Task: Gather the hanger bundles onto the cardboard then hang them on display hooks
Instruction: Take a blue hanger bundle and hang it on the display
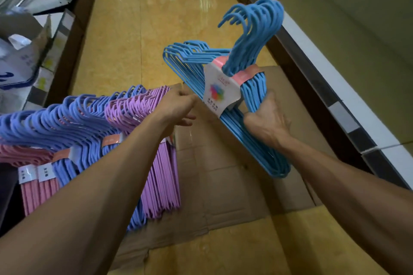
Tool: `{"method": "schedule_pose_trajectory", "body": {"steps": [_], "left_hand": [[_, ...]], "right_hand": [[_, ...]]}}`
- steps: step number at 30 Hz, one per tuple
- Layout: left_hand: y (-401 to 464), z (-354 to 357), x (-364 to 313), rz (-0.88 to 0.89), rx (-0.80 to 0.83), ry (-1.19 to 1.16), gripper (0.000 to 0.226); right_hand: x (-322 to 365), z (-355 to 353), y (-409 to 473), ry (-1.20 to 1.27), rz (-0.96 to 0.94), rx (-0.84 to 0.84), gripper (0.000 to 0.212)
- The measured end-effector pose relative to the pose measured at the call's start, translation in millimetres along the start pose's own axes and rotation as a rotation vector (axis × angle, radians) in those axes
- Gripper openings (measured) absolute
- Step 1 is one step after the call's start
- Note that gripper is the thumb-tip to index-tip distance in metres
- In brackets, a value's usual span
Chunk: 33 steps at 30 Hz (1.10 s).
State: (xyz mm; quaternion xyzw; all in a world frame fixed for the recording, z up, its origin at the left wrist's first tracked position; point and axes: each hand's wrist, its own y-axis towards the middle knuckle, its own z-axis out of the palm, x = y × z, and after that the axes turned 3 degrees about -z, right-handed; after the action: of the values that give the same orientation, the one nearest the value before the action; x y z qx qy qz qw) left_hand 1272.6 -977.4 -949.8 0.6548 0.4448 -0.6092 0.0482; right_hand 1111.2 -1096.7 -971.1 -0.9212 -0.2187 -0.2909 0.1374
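Note:
My right hand point(267, 119) grips a light-blue hanger bundle point(252, 56) by its shoulder, held tilted in the air above the flattened cardboard point(234, 181), hooks pointing up. A white and pink label wraps its neck. My left hand point(178, 107) has its fingers curled beside the end of a row of bundles; whether it pinches anything I cannot tell. The row holds purple bundles point(161, 163), periwinkle-blue bundles point(73, 118) and pink bundles point(33, 176), lined up along the cardboard's left side with hooks up.
The cardboard lies on a yellow tiled floor point(134, 29) in an aisle. A white shelf unit point(335, 62) with a dark base runs along the right. Shelves with boxes and packaged goods point(20, 56) stand at the left.

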Motion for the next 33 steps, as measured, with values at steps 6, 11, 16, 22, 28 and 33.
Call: {"method": "schedule_pose_trajectory", "body": {"steps": [6,11,16,22,28,33], "left_hand": [[10,1,-32,-0.097,-0.134,-0.516,0.030],[5,-1,-55,0.036,0.043,-0.853,0.023],[4,3,-65,0.074,0.086,-1.121,0.027],[-6,7,-58,0.098,0.011,-1.198,0.021],[-22,-2,-46,0.065,-0.050,-1.284,0.018],[-58,-6,-53,-0.074,-0.183,-1.334,0.019]], "right_hand": [[3,-40,-12,0.249,-0.066,0.046,0.045],[1,-65,-28,0.428,-0.149,0.158,0.050],[-1,-77,-24,0.406,-0.212,0.199,0.054],[1,-84,-14,0.307,-0.303,0.163,0.052],[18,-91,-10,0.178,-0.345,0.147,0.065],[40,-120,-12,0.105,-0.344,0.262,0.035]]}}
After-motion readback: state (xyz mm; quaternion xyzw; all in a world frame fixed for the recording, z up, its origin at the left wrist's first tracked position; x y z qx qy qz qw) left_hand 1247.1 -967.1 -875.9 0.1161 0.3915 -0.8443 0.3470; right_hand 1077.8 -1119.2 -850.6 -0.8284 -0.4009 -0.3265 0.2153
